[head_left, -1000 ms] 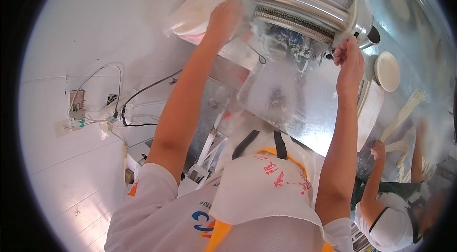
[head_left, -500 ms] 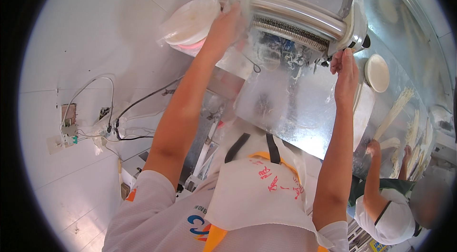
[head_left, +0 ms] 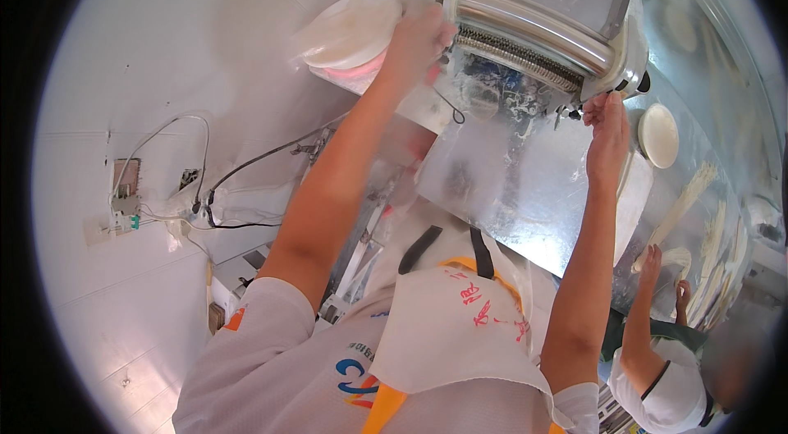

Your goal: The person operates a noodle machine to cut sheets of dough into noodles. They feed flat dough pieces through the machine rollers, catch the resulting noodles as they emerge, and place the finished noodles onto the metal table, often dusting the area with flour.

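A metal noodle machine [head_left: 533, 24] stands before me, with a smooth shiny roller and a grooved noodle cutter [head_left: 517, 57] below it. At the machine's left end is my left hand [head_left: 417, 42], its fingers bent but smeared by motion, so its grip cannot be read. My right hand [head_left: 606, 134] is closed with its fingertips up against the lower right corner of the machine, beside a dark knob; what lies between the fingers is hidden. Flour and bits of dough dust the metal plate [head_left: 492, 180] under the cutter.
A stack of pale round sheets in plastic [head_left: 353, 28] stands left of the machine. Past my right hand lie a white bowl [head_left: 658, 136] and noodle bundles [head_left: 689, 196] on a metal table. A co-worker [head_left: 661, 376] handles noodles there. Cables [head_left: 246, 163] hang along the left wall.
My left hand has moved right and slightly down along the machine's left end. My right hand stays at the right corner. The view has shifted a little; the co-worker's hands have moved at the noodles.
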